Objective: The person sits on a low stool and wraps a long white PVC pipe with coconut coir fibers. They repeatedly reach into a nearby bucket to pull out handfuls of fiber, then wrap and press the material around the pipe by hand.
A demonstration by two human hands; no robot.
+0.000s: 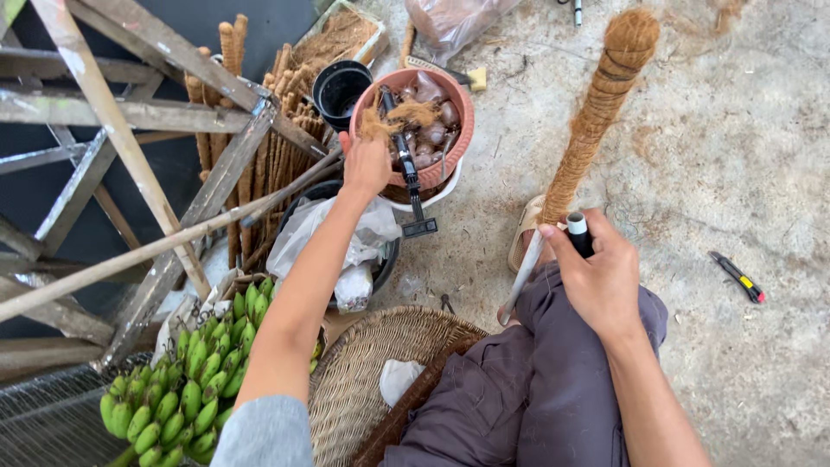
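My left hand [367, 163] reaches out over a terracotta-coloured bowl [456, 130] and pinches a tuft of brown coconut fibre [373, 127] at the bowl's near rim. More fibre and a long black tool [406, 169] lie in the bowl. My right hand [598, 277] rests above my knee and holds a small black-and-white cylinder [577, 233], close to the bare lower end of a pole [522, 277]. The pole's upper part is wrapped in coconut fibre rope [596, 104] and points away from me.
A bunch of green bananas [194, 380] lies at the lower left beside a woven basket [363, 372]. Wooden frame beams [130, 173] and a bundle of fibre-wrapped sticks [259, 156] stand left. A black pot [339, 86] sits behind the bowl. A utility knife [737, 277] lies on the concrete at right.
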